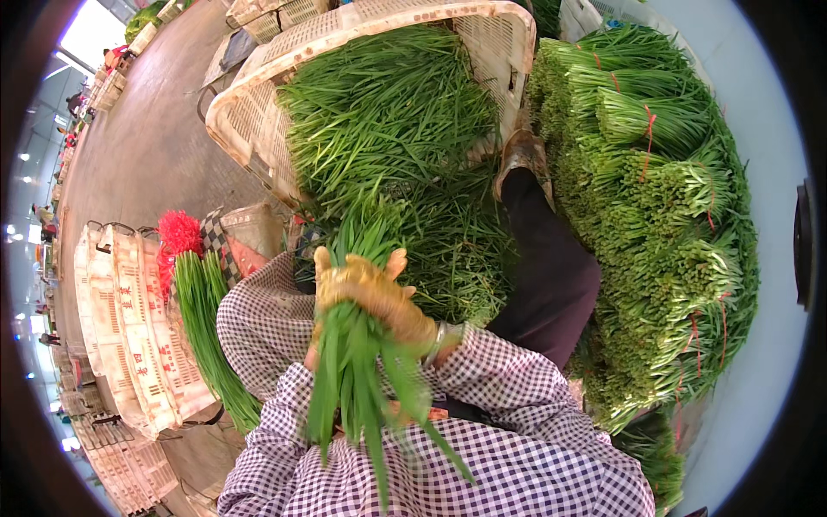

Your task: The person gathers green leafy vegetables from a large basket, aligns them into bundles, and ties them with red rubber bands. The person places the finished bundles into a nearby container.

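Both my hands, in yellowish gloves, meet around a bunch of green Chinese chives (352,362) above my lap. My left hand (323,284) is on the left side of the bunch, partly hidden by the other hand. Across the front of the bunch lies my right hand (387,304), slightly blurred, fingers wrapped over it. Long leaves hang down towards my checked smock. Beyond the hands, a tipped plastic crate (223,110) holds loose chives (387,110), which spill out towards my knees.
Tied chive bundles (665,187) are piled high on the right beside my leg. At left, more chives (207,323) lean near red ties (179,232) and stacked plastic crates (136,323). A shoe (523,155) stands by the tipped crate. Loose leaves (452,245) cover the ground between my legs.
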